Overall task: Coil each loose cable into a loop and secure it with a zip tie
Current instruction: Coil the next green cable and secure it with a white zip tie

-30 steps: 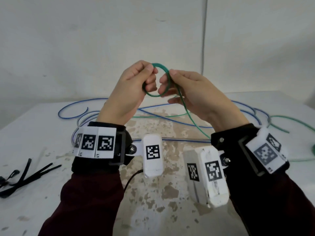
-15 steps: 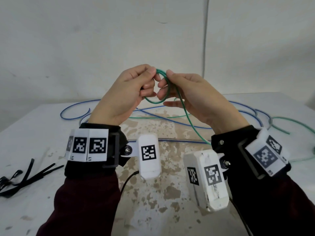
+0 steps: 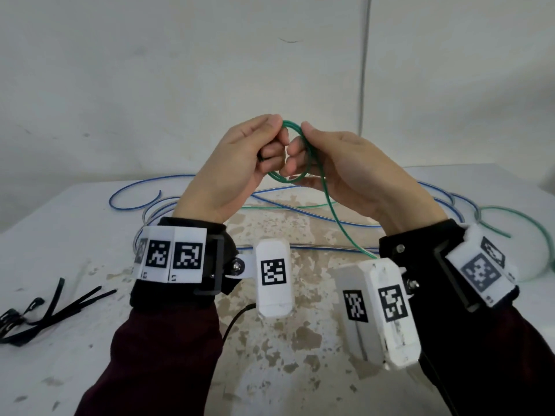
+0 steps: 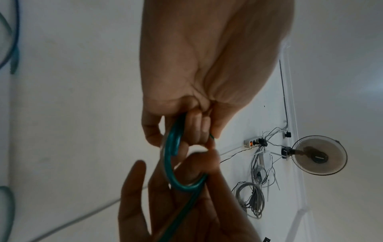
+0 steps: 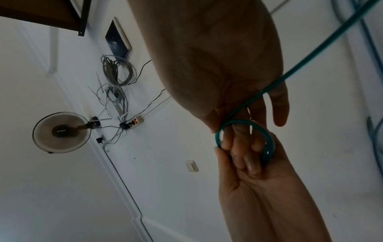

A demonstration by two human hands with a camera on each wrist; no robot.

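Both hands were raised above the worktop [image 3: 75, 235]. The left hand [image 3: 237, 163] pinched the top of a small coil in the green cable [image 3: 300, 175], and the right hand [image 3: 345, 169] gripped its other side. The tail ran toward 5 o'clock. Each new turn should match the first — snug, not twisted. Zip ties [image 3: 45, 310] lay at 8 o'clock, unused.

A stained white table [image 3: 300, 340] stands against a plain white wall [image 3: 150, 70]; a fan [image 4: 319, 155] hangs nearby.
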